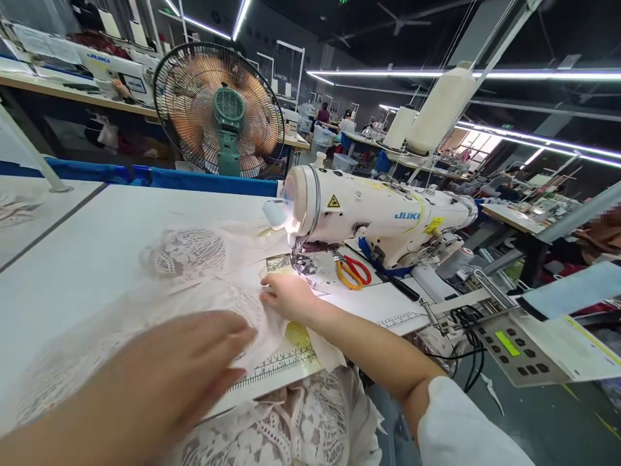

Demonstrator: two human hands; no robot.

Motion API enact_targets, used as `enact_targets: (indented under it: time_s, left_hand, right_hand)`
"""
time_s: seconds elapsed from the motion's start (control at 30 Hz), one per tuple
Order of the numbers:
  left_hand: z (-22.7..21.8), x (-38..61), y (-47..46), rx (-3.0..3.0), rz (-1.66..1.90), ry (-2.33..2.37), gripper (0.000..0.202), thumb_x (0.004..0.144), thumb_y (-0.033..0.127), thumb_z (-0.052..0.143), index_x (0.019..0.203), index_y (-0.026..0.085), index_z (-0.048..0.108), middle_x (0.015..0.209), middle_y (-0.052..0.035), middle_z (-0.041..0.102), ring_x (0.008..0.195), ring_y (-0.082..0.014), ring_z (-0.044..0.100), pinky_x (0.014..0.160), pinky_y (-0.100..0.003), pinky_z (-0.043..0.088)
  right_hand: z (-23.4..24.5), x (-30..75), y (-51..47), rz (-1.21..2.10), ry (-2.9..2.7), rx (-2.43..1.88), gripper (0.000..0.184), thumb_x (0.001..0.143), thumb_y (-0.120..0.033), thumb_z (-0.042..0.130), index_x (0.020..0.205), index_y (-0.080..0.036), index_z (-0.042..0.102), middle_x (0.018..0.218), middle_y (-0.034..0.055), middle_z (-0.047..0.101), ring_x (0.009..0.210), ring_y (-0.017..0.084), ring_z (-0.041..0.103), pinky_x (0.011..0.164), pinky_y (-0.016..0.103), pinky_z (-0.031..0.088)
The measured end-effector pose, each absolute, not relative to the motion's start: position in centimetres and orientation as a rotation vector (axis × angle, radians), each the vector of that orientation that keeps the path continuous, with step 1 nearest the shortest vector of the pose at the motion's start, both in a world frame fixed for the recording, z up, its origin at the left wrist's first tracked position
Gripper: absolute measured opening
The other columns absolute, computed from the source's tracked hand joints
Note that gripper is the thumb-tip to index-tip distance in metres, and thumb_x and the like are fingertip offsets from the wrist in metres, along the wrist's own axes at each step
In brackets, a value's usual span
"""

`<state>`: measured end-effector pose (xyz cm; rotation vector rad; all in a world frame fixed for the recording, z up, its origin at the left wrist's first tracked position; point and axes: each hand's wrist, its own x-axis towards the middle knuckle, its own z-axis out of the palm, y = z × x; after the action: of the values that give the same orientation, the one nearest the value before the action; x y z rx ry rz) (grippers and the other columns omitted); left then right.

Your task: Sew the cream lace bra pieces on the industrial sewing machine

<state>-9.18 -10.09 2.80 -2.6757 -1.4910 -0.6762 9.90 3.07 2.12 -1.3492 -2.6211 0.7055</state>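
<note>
White lace fabric (194, 259) lies spread over the sewing table (97, 239) and hangs off its near edge. My left hand (194, 369) lies flat on the fabric, fingers stretched toward the right, blurred by closeness. My right hand (286, 294) presses on the fabric just in front of the presser foot (301, 262) of a white Juki sewing machine (378, 213), fingers curled down onto the cloth. The machine's lamp lights the needle area.
Orange-and-red scissors (354, 270) lie on the machine bed. A control panel (514, 349) sits at the right. A green fan (220, 110) stands behind the table. Thread cones (439, 110) rise above the machine. People sit at far tables.
</note>
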Motion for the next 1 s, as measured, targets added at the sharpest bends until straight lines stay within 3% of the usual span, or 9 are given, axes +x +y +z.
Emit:
enact_targets:
  time_s: [0.13, 0.23, 0.3, 0.43, 0.5, 0.63, 0.8, 0.9, 1.0]
  left_hand:
    - [-0.3, -6.7, -7.4, -2.779, -0.340, -1.498, 0.039, 0.081, 0.041, 0.049, 0.115, 0.032, 0.066, 0.127, -0.0058, 0.064, 0.114, -0.0306, 0.060, 0.095, -0.048, 0.047]
    - [-1.5, -10.1, -5.5, -2.760, -0.225, -1.710, 0.040, 0.084, 0.041, 0.044, 0.117, 0.035, 0.065, 0.134, -0.0039, 0.058, 0.118, -0.0312, 0.057, 0.096, -0.052, 0.046]
    - [-0.8, -12.0, -4.7, -2.709, -0.230, -1.794, 0.037, 0.081, 0.041, 0.044, 0.109, 0.034, 0.069, 0.126, -0.0021, 0.065, 0.113, -0.0309, 0.061, 0.096, -0.053, 0.046]
    - [2.6, -9.3, -4.0, -2.526, -0.408, -1.863, 0.035, 0.079, 0.039, 0.039, 0.074, 0.027, 0.071, 0.088, -0.0044, 0.074, 0.086, -0.0287, 0.068, 0.082, -0.048, 0.053]
    - [3.3, -5.4, -3.8, -2.646, -0.456, -1.787, 0.042, 0.085, 0.035, 0.030, 0.080, 0.023, 0.070, 0.092, -0.0064, 0.073, 0.082, -0.0244, 0.068, 0.072, -0.040, 0.055]
    - [0.5, 0.3, -2.7, -2.762, -0.671, -1.501, 0.046, 0.091, 0.029, 0.028, 0.123, 0.013, 0.057, 0.120, -0.0123, 0.065, 0.106, -0.0215, 0.062, 0.087, -0.033, 0.053]
    - [-3.2, -1.6, -1.2, -2.661, -0.482, -1.263, 0.054, 0.096, 0.042, 0.025, 0.126, 0.010, 0.056, 0.125, -0.0147, 0.063, 0.114, -0.0283, 0.057, 0.096, -0.042, 0.047]
    - [-2.1, -3.3, -0.9, -2.663, -0.333, -1.318, 0.059, 0.094, 0.051, 0.025, 0.129, 0.015, 0.055, 0.117, -0.0117, 0.067, 0.108, -0.0278, 0.059, 0.089, -0.041, 0.048]
    - [-0.1, -2.6, -0.6, -2.635, -0.103, -1.490, 0.060, 0.090, 0.058, 0.033, 0.131, 0.020, 0.054, 0.103, -0.0108, 0.069, 0.092, -0.0274, 0.062, 0.071, -0.039, 0.049]
  right_hand:
    - [3.4, 12.6, 3.9, 0.768, -2.667, -1.290, 0.019, 0.088, -0.021, 0.056, 0.101, -0.017, 0.069, 0.100, 0.0057, 0.071, 0.096, 0.020, 0.064, 0.080, 0.028, 0.047]
    - [3.9, 16.3, 4.6, 0.804, -2.634, -1.268, 0.020, 0.088, -0.016, 0.056, 0.102, -0.016, 0.069, 0.100, 0.0040, 0.072, 0.094, 0.017, 0.065, 0.080, 0.026, 0.047]
    - [3.5, 18.2, 4.9, 0.738, -2.593, -1.254, 0.024, 0.088, -0.014, 0.054, 0.107, -0.017, 0.067, 0.107, 0.0053, 0.070, 0.099, 0.019, 0.064, 0.083, 0.027, 0.046]
    - [1.7, 18.5, 4.8, 0.340, -2.663, -1.294, 0.029, 0.088, -0.012, 0.049, 0.112, -0.019, 0.063, 0.108, 0.0061, 0.068, 0.098, 0.021, 0.062, 0.079, 0.028, 0.046]
    - [0.8, 17.6, 4.7, 0.197, -2.724, -1.318, 0.024, 0.086, -0.012, 0.051, 0.105, -0.019, 0.064, 0.099, 0.0062, 0.067, 0.089, 0.021, 0.061, 0.072, 0.027, 0.045]
    - [0.1, 16.7, 4.2, 0.127, -2.754, -1.310, 0.013, 0.086, -0.019, 0.054, 0.092, -0.019, 0.065, 0.095, 0.0072, 0.066, 0.084, 0.021, 0.057, 0.067, 0.027, 0.044]
    - [0.0, 18.6, 3.2, -0.047, -2.712, -1.236, 0.016, 0.090, -0.021, 0.051, 0.087, -0.018, 0.066, 0.121, 0.0105, 0.059, 0.099, 0.024, 0.052, 0.077, 0.033, 0.044]
    - [-0.8, 19.8, 2.4, -0.051, -2.733, -1.051, 0.016, 0.090, -0.025, 0.050, 0.087, -0.019, 0.065, 0.103, 0.0092, 0.063, 0.091, 0.022, 0.052, 0.076, 0.034, 0.043]
    - [-2.0, 20.1, 1.5, -0.017, -2.707, -0.894, 0.016, 0.090, -0.027, 0.050, 0.092, -0.017, 0.063, 0.095, 0.0079, 0.064, 0.084, 0.021, 0.053, 0.073, 0.033, 0.044]
